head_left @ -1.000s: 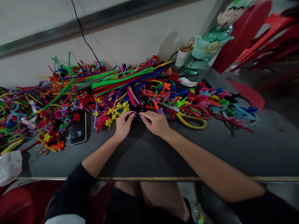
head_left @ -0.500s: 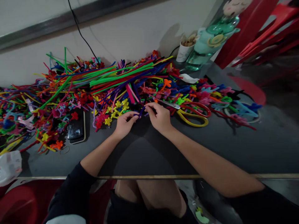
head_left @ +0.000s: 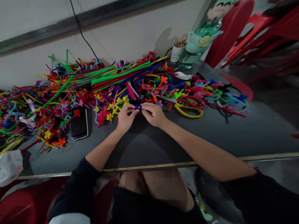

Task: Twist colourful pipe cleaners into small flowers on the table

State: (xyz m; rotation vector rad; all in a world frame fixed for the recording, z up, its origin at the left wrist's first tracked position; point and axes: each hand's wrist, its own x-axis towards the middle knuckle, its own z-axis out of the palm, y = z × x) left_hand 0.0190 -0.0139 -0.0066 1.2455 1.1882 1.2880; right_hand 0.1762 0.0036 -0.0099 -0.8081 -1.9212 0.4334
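Our left hand (head_left: 126, 118) pinches a purple stem (head_left: 138, 107) | our right hand (head_left: 154, 115) pinches its other side | stem between them over the tabletop (head_left: 144, 149), apparently curled, too small to be sure | we'd best pinch close, bend gently

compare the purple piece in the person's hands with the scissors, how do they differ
The purple piece looks small and dark purple; the scissors are much larger and show silver, red and yellow. The purple piece is in the grip of the left hand and right hand; the scissors lie untouched, to the right of the hands.
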